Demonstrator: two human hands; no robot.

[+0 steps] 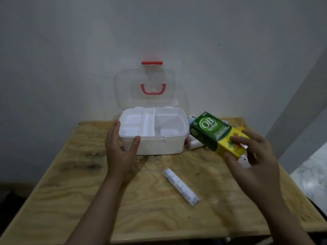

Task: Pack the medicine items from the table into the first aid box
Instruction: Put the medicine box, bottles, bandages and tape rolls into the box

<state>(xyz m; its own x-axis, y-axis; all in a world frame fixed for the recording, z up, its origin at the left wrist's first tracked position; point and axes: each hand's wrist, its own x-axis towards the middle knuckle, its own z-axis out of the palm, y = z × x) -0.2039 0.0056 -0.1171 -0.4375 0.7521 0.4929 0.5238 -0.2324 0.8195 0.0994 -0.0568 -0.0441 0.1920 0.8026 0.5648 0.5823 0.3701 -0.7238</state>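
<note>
The white first aid box (155, 145) stands open at the back middle of the wooden table, its clear lid (148, 89) with red handle tilted up against the wall. Its divided tray looks bare. My left hand (120, 149) cups the box's front left corner, thumb on the rim. My right hand (254, 161) holds a green and yellow medicine carton (214, 133) in the air just right of the box. A white wrapped roll (180, 186) lies on the table in front. More small white items (194, 144) lie behind the carton, partly hidden.
The plywood table (88, 191) ends at the front near the bottom of the view and at the right beside a pale floor. A grey wall rises right behind the box. Another white item (243, 160) shows under my right hand.
</note>
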